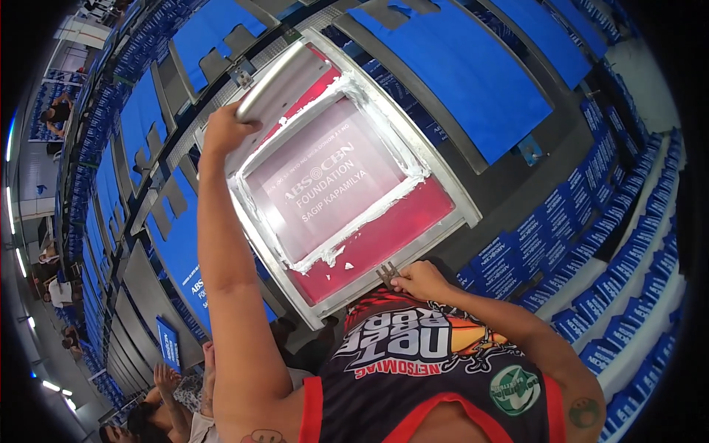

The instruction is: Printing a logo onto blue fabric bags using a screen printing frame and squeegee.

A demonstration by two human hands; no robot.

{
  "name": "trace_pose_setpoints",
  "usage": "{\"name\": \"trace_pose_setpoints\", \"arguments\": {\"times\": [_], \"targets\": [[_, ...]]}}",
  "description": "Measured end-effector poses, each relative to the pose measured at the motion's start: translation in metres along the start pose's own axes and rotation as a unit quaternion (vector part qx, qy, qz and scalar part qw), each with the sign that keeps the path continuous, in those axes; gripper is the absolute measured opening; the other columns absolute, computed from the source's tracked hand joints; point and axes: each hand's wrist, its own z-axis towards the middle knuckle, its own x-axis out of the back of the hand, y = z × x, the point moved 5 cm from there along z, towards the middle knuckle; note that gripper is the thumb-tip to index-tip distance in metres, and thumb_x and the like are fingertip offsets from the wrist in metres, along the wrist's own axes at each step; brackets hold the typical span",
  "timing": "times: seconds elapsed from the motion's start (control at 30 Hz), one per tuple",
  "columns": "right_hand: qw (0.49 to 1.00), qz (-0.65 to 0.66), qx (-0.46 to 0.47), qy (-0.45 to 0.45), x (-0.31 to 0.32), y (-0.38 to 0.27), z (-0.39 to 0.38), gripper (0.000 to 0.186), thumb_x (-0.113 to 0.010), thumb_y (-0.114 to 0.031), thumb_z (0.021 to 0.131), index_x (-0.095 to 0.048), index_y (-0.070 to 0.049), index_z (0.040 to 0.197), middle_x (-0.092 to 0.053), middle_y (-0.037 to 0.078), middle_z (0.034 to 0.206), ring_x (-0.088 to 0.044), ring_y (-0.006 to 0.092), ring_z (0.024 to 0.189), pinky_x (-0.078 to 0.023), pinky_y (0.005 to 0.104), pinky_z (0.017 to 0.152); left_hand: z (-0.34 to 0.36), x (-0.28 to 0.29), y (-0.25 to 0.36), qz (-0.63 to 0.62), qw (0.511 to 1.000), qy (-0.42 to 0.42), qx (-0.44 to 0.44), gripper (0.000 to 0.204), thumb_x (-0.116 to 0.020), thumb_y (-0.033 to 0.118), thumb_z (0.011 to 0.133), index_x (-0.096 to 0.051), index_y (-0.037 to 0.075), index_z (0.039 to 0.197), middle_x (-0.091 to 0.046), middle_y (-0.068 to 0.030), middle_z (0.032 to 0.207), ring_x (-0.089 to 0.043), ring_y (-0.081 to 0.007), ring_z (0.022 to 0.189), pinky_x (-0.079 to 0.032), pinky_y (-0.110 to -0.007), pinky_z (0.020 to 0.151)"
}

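Observation:
My left hand is closed on the rounded silver handle of a long metal squeegee lying across the upper left of a printing screen. The screen's aluminium frame surrounds a red coating, white tape and a pale printed mesh panel. My right hand is closed on a small grey metal piece with prongs at the frame's near rail, close against my shirt.
Racks of blue fabric pieces on grey boards run around the frame. Rows of blue printed bags line the right. Other people's hands show at lower left, with more workers along the far left.

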Motion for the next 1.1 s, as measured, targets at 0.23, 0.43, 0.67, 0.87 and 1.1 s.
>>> {"name": "trace_pose_setpoints", "arguments": {"times": [0.23, 0.43, 0.67, 0.87, 1.1], "targets": [[0.999, 0.038, 0.018, -0.003, -0.004, -0.007, -0.007, 0.021, -0.063, -0.023, 0.085, -0.072, -0.004, 0.085, -0.07, 0.01, 0.073, -0.068, 0.0209, 0.067, -0.052, 0.0322, 0.066, -0.006, -0.043, -0.025, 0.161, 0.986, 0.007, 0.048, 0.042, -0.077, 0.03, 0.067, -0.068, 0.018, 0.107, -0.069, -0.0136, 0.096, -0.065, -0.0328, 0.093, -0.051, -0.045, 0.081], [0.997, 0.064, 0.033, -0.017, -0.003, -0.001, -0.007, 0.019, -0.062, -0.02, 0.086, -0.072, -0.003, 0.088, -0.07, 0.01, 0.074, -0.068, 0.0165, 0.065, -0.052, 0.0294, 0.065, -0.006, -0.045, -0.014, 0.172, 0.984, 0.006, 0.054, 0.045, -0.078, 0.03, 0.067, -0.068, 0.019, 0.109, -0.069, -0.0131, 0.096, -0.065, -0.0322, 0.093, -0.051, -0.044, 0.081], [0.991, 0.117, 0.029, -0.051, 0.01, -0.026, -0.03, 0.021, -0.061, -0.018, 0.088, -0.07, 0.0, 0.093, -0.071, 0.008, 0.076, -0.066, 0.0105, 0.065, -0.052, 0.0256, 0.064, -0.004, -0.032, 0.002, 0.176, 0.982, -0.028, 0.058, 0.045, -0.078, 0.029, 0.066, -0.068, 0.015, 0.108, -0.068, -0.0149, 0.099, -0.064, -0.0313, 0.096, -0.05, -0.042, 0.084], [0.98, 0.179, 0.041, -0.071, 0.019, -0.049, -0.053, 0.022, -0.059, -0.016, 0.09, -0.068, 0.003, 0.097, -0.071, 0.009, 0.08, -0.065, 0.0084, 0.067, -0.052, 0.0237, 0.063, 0.004, -0.017, 0.0, 0.169, 0.985, 0.009, 0.011, 0.048, -0.082, 0.027, 0.06, -0.069, 0.008, 0.102, -0.068, -0.0188, 0.096, -0.065, -0.0342, 0.09, -0.049, -0.04, 0.082], [0.97, 0.216, 0.041, -0.103, 0.03, -0.069, -0.067, 0.023, -0.059, -0.017, 0.092, -0.068, 0.003, 0.1, -0.071, 0.006, 0.082, -0.061, 0.0054, 0.068, -0.049, 0.0209, 0.063, 0.01, -0.015, -0.004, 0.149, 0.989, -0.007, 0.017, 0.047, -0.082, 0.025, 0.06, -0.07, 0.007, 0.101, -0.069, -0.017, 0.091, -0.066, -0.0315, 0.086, -0.049, -0.039, 0.079]]}}
